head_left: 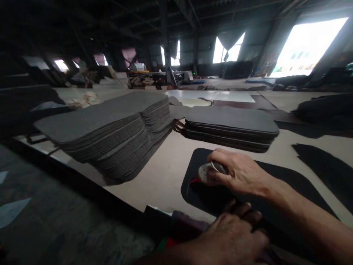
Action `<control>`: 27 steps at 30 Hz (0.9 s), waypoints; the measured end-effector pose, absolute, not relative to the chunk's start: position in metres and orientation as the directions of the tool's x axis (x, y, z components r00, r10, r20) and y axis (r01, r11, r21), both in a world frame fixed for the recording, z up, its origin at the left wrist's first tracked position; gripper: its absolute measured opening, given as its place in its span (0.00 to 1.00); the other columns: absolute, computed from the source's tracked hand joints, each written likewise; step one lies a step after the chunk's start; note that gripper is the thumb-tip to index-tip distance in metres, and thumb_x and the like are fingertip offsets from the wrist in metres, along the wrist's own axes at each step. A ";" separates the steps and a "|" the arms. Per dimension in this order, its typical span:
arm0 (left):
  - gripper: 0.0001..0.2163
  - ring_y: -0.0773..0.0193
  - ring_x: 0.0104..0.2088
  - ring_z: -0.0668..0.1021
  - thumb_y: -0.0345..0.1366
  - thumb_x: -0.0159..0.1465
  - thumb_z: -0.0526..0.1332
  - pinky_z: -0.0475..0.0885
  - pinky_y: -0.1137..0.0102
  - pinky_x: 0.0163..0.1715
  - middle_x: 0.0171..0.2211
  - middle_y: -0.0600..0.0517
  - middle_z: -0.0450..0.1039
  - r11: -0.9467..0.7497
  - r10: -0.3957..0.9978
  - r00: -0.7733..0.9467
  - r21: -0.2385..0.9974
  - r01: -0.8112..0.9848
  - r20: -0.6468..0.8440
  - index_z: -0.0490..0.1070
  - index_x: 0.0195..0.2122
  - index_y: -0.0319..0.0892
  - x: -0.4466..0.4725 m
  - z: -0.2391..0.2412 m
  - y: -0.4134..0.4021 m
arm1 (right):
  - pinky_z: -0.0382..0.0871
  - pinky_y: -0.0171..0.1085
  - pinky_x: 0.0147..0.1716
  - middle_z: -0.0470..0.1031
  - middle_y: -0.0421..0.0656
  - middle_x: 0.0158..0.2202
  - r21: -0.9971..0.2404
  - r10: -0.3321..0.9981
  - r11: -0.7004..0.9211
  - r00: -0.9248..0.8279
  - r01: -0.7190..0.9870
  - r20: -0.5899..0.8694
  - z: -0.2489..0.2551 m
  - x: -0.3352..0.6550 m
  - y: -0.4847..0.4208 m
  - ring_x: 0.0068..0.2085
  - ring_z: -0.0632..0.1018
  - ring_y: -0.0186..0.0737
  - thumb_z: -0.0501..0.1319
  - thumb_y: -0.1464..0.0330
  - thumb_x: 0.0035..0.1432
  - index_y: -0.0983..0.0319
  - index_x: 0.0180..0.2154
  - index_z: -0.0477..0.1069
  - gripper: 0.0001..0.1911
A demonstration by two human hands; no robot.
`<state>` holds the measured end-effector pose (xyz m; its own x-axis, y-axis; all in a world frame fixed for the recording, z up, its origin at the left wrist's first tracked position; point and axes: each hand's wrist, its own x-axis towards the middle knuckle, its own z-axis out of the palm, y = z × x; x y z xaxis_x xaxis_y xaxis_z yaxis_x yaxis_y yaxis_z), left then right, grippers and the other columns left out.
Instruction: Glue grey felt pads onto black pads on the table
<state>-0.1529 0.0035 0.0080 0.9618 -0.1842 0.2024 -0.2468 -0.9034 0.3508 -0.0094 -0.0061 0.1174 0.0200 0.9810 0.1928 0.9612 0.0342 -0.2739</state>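
My right hand (237,172) is closed around a grey, rounded tool (207,172) with a red tip, pressed onto a black rounded-corner sheet (198,195) lying flat on the tan table. My left hand (231,239) rests with curled fingers on the near edge of that same black sheet, at the table's front edge. I cannot tell exactly what the tool is.
A tall fanned stack of grey felt-like sheets (110,129) stands to the left. A lower stack of dark sheets (231,127) lies just beyond my right hand. Black offcuts (322,165) lie at the right. The table edge (82,184) runs diagonally at the left; grey floor below.
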 end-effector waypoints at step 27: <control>0.17 0.51 0.68 0.59 0.49 0.71 0.53 0.57 0.45 0.66 0.64 0.48 0.63 -0.936 -0.195 0.933 0.227 -0.269 0.304 0.65 0.55 0.46 -0.139 -0.040 0.011 | 0.54 0.37 0.30 0.75 0.42 0.41 -0.086 0.916 -0.319 0.331 0.944 0.228 0.124 0.078 0.033 0.36 0.74 0.42 0.56 0.60 0.60 0.57 0.40 0.69 0.10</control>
<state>-0.1390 0.0107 -0.0400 0.9326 -0.1946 0.3040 -0.2693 -0.9360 0.2268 0.0777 0.0330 0.1242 0.3306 0.9157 0.2284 0.9438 -0.3193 -0.0858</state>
